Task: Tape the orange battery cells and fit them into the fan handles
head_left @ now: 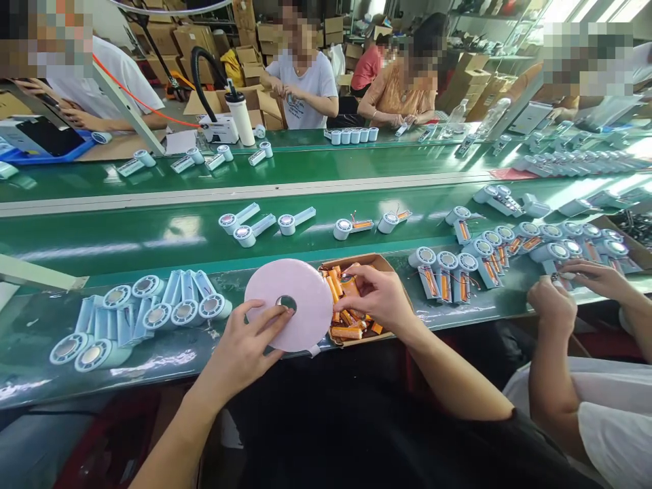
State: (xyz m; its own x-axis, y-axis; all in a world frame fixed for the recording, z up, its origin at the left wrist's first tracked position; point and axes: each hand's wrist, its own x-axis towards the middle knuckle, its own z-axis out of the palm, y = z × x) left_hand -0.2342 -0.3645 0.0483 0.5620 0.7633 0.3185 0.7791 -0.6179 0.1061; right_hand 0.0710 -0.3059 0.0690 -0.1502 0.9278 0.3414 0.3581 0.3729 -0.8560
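A flat, pale pinkish-white roll of tape (305, 299) with a round core hole is in my left hand (249, 333). My left fingers lie over its face, with fingertips at the hole, and the thumb is at its lower edge. A short loose tab sticks out at the bottom of the roll. My right hand (379, 299) is over a cardboard box (377, 259) of orange-wrapped battery cells (349, 333), its thumb and forefinger apart beside the roll's right edge. Orange cells show between and below those fingers; I cannot see it gripping one.
Light-blue fan housings (186, 311) lie grouped on the left of the green bench. More housings with orange cells (447, 272) stand right of the box. A neighbour's hands (553, 299) work at far right. Several people sit across the green belt (153, 224), which carries more housings.
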